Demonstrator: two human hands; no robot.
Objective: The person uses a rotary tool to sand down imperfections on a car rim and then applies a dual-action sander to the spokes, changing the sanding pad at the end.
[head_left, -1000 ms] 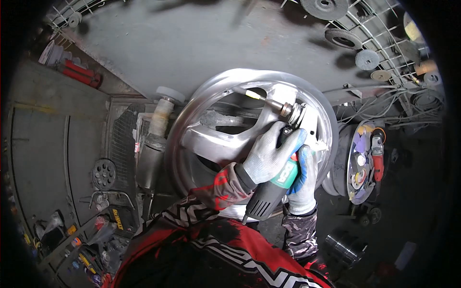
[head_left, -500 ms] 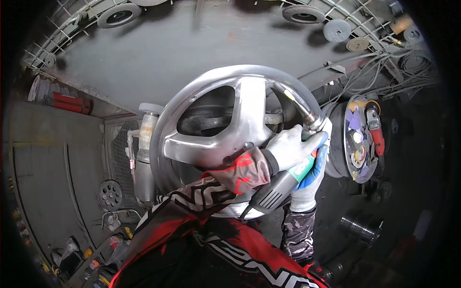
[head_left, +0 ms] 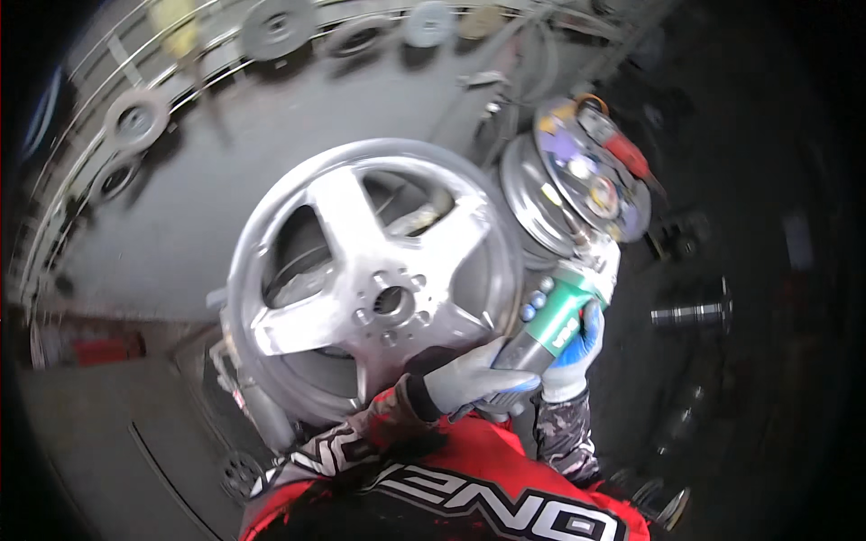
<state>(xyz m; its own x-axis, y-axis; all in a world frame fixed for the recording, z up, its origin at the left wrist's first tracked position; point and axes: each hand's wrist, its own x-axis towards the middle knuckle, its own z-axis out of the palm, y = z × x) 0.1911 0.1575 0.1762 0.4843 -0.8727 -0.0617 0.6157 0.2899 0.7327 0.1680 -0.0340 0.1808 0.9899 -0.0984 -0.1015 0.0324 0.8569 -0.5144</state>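
A silver five-spoke alloy wheel rim (head_left: 338, 216) lies face up in front of me. To the right of it I hold a green and black power grinder (head_left: 563, 311), lifted off the rim. My left hand (head_left: 469, 374), in a grey-white glove, is closed round the grinder's dark rear end. My right hand (head_left: 577, 361), gloved in white and blue, wraps the green body from the right side. The grinder's front end points up and away, toward the tray of discs, and its tip is blurred by motion.
Beyond the rim, a second wheel (head_left: 526, 194) stands at the right. A round tray (head_left: 552, 153) beside it carries discs and a red grinder (head_left: 625, 155). Grinding discs (head_left: 278, 27) hang along a wire rack at the back. A shiny metal cylinder (head_left: 690, 314) lies far right.
The grinder has come off the rim's right edge and moved right. My left hand has slid from its front to its rear end. The view has turned and the whole rim face now shows.
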